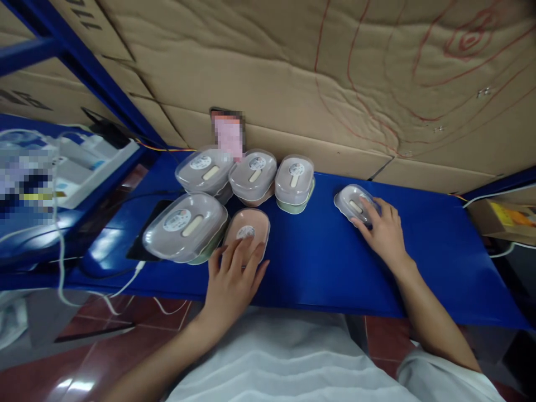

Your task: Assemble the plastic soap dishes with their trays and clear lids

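Left hand (234, 273) lay flat, fingers spread, on the pink oval box (247, 233) at the near edge of the blue shelf (318, 262), gripping nothing. Right hand (383, 231) rested open on a clear lid (355, 204) lying apart to the right, fingertips over its top.

Judgement: the lid would seat best if lowered level, long axes matched, with the box pinned against sliding.

Boxes were smooth rounded plastic; lids translucent, domed, each with a round sticker and a cream bar. Four lidded boxes (255, 176) clustered just beyond. Creased cardboard (293, 67) with red lines stood behind.
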A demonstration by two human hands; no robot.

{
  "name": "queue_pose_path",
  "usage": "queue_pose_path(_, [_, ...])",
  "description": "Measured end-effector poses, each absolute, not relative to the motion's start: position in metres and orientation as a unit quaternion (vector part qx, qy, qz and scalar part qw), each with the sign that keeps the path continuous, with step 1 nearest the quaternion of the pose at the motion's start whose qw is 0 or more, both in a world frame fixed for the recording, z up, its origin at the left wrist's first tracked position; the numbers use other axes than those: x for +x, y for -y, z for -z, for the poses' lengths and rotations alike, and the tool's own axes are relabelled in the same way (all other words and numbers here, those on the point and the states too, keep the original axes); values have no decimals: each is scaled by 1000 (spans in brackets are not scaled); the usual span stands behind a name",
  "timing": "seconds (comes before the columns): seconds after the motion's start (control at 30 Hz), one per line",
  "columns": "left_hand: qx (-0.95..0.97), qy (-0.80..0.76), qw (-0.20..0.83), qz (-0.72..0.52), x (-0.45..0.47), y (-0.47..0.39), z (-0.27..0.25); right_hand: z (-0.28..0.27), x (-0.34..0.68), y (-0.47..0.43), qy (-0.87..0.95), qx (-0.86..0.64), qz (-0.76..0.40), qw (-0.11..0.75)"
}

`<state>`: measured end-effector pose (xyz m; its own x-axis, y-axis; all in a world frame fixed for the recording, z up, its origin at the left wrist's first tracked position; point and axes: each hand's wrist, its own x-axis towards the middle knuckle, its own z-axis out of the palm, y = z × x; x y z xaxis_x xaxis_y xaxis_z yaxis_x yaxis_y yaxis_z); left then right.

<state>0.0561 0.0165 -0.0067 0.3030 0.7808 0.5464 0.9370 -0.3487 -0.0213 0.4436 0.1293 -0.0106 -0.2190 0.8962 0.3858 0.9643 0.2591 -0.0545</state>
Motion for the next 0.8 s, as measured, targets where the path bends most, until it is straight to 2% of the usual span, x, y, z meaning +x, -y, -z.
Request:
queue_pose_path(0.1, [-820, 492, 135, 262, 66, -13, 7, 15, 452, -129, 784, -583, 93, 189])
queue_pose_path(0.23, [-867, 413, 33, 278, 78, -10, 5, 17, 455, -127, 793, -565, 60, 219])
queue_pose_path(0.4, [-842, 442, -71, 302, 85, -26, 8, 15, 455, -130, 764, -586, -16, 270])
queue_pose_path(0.53, [-794, 481, -135, 347, 79, -39, 18, 16, 465, -134, 734, -618, 0, 281])
queue_pose_path(0.67, [-745, 551, -102, 363, 65, -41, 31, 17, 465, -131, 741, -622, 54, 247])
queue_pose_path(0.8, [-726, 595, -40, 341, 52, -42, 35, 16, 444, -122, 837, -517, 38, 175])
